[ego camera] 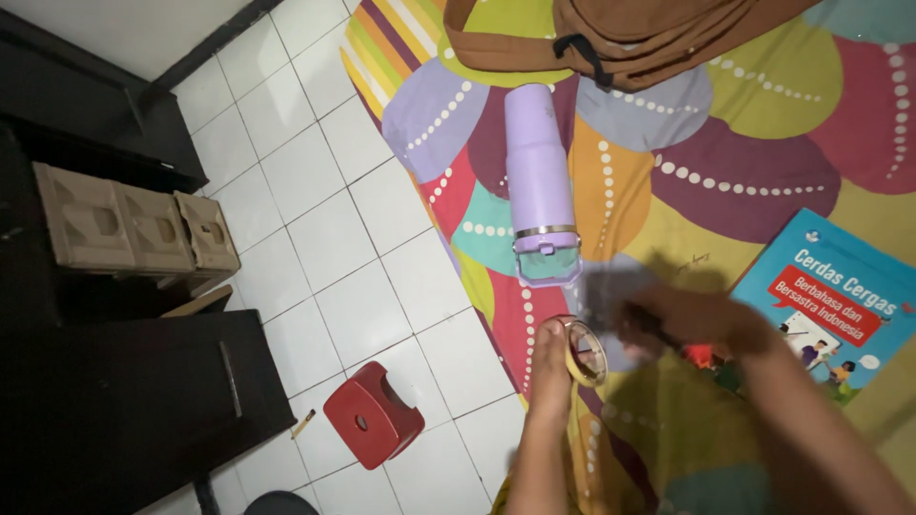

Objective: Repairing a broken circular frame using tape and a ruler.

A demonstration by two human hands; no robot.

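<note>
Bottle [541, 181] and backpack [620, 33] block ahead; book [840, 296] right; tiled floor [315, 219] open left.

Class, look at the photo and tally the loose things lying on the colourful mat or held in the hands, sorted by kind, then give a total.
Purple bottle: 1
Brown backpack: 1
Blue book: 1
Roll of tape, held in the left hand with the right hand beside it: 1
Total: 4

Matt lilac bottle [541, 172] – metal band; tape roll [584, 351] seemingly paper.
</note>
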